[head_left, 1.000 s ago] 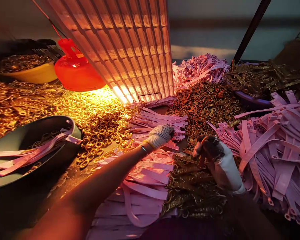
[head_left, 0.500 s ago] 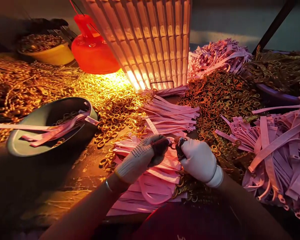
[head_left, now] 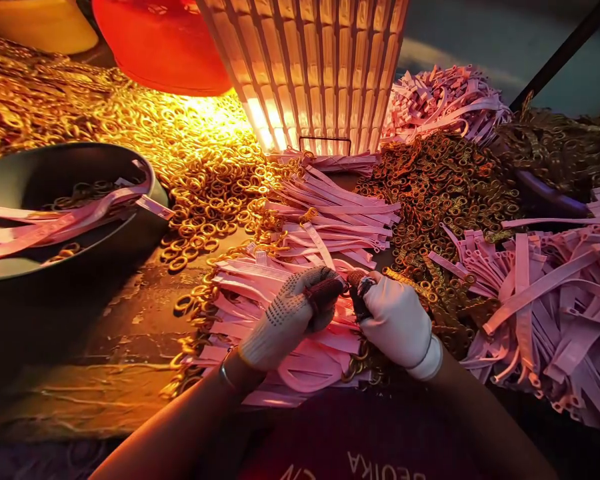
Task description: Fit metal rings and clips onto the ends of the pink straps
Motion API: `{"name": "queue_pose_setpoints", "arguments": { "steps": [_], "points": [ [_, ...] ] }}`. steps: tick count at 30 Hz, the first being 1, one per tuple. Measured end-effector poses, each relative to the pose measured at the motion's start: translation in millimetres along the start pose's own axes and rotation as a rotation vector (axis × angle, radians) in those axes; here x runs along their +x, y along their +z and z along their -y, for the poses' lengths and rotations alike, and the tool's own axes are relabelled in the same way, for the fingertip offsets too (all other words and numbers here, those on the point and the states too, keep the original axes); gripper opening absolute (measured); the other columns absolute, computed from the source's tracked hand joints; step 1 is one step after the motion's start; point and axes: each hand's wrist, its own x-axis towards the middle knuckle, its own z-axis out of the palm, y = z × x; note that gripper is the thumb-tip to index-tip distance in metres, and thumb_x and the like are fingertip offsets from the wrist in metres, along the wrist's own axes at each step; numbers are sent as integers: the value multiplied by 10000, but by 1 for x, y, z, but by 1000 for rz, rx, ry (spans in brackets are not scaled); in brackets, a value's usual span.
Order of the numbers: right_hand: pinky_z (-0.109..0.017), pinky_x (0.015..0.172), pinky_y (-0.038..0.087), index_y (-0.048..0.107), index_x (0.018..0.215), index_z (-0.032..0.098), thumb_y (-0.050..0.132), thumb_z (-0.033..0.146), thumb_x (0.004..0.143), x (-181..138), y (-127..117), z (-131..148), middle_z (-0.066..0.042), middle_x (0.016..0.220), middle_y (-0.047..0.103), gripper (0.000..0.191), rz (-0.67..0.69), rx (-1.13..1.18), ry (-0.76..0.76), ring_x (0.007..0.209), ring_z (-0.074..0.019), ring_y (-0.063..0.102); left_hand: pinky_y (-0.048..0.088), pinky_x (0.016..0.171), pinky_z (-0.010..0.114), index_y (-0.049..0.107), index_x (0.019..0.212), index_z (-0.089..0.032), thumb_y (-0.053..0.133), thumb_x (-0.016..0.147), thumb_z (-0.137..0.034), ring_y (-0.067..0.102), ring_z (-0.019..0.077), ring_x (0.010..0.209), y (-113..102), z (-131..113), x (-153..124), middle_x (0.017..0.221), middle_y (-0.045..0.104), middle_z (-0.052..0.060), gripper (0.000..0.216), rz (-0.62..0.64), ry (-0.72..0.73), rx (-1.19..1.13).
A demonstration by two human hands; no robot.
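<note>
My two gloved hands meet at the middle of the view, above a heap of pink straps (head_left: 300, 333). My left hand (head_left: 293, 317), in a dotted knit glove, is closed in a pinch with its fingertips against the right. My right hand (head_left: 395, 320), in a white glove, is closed too, with small metal rings showing at its fingertips. What the left pinches is too small to make out. More pink straps (head_left: 340, 213) lie just beyond the hands. A pile of dark gold rings (head_left: 440, 193) spreads behind my right hand.
A ribbed lamp shade (head_left: 315, 67) glows at the top centre, beside a red plastic vessel (head_left: 160, 40). Bright gold rings (head_left: 200, 173) cover the left of the table. A dark bowl (head_left: 10, 267) holds straps at left. Big heaps of pink straps (head_left: 555, 300) fill the right.
My left hand came back from the strap pile and joined my right hand in front of me. The view has tipped down and nearer, while the hands stay pinched together.
</note>
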Motion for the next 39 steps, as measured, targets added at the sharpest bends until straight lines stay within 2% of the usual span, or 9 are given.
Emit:
{"name": "queue_pose_setpoints", "arguments": {
  "steps": [6, 10, 13, 16, 21, 24, 31, 35, 39],
  "points": [
    [-321, 577, 343, 663, 934, 117, 483, 181, 946, -7, 14, -5, -94, 718, 598, 191, -182, -32, -91, 633, -205, 523, 388, 602, 250, 619, 825, -183, 522, 966, -347, 550, 132, 637, -9, -5, 3, 720, 619, 10, 237, -42, 364, 738],
    [-323, 602, 411, 661, 1092, 112, 505, 128, 853, -8, 18, -9, -120, 855, 654, 286, -201, 24, -140, 689, -221, 560, 394, 639, 280, 694, 870, -182, 525, 934, -292, 606, 173, 679, -18, 2, 7, 798, 714, 51, 212, 31, 436, 1029],
    [-331, 672, 473, 635, 1194, 125, 520, 97, 805, -7, 9, -8, -133, 972, 688, 406, -146, 122, -99, 779, -242, 619, 412, 639, 270, 702, 859, -183, 534, 947, -337, 605, 164, 663, -22, 7, 8, 792, 725, 40, 244, 107, 371, 920],
    [-315, 755, 496, 626, 1186, 149, 558, 144, 869, -3, -9, -4, -133, 1048, 712, 324, 28, 192, -36, 883, -240, 664, 408, 617, 260, 677, 777, -179, 525, 959, -391, 579, 155, 637, -21, 8, 5, 713, 692, 27, 318, 14, 332, 803],
    [-306, 585, 414, 636, 911, 170, 608, 147, 837, 3, -18, 2, -95, 800, 721, 82, 298, 31, 56, 697, -231, 672, 407, 639, 263, 678, 760, -174, 538, 931, -323, 602, 163, 674, -13, 13, -3, 726, 695, 32, 267, -81, 392, 824],
    [-314, 511, 311, 606, 860, 168, 574, 125, 829, -3, -9, 7, -84, 706, 690, 61, 210, -51, -44, 589, -207, 620, 432, 670, 263, 688, 779, -177, 530, 924, -302, 621, 171, 712, -13, 18, -5, 768, 717, 40, 249, -65, 427, 832],
    [-343, 476, 162, 510, 848, 193, 382, 82, 945, -17, -6, 16, -15, 574, 557, 195, -258, -109, -225, 445, -157, 433, 480, 670, 269, 700, 791, -192, 527, 909, -323, 636, 179, 686, -18, 12, -10, 748, 728, 54, 247, -50, 523, 860],
    [-328, 465, 175, 512, 895, 175, 371, 109, 981, -16, -10, 21, -8, 592, 555, 178, -251, -82, -174, 453, -142, 440, 503, 711, 287, 715, 866, -202, 529, 889, -335, 680, 207, 769, -14, 3, -16, 851, 764, 70, 230, -70, 580, 877],
    [-313, 483, 313, 569, 1109, 125, 462, 185, 975, -16, -10, 25, -57, 743, 648, 182, -161, -11, 29, 565, -174, 554, 440, 578, 253, 666, 792, -201, 520, 881, -282, 583, 159, 590, 0, -3, -20, 681, 683, 16, 189, -156, 531, 865]
  ]
}}
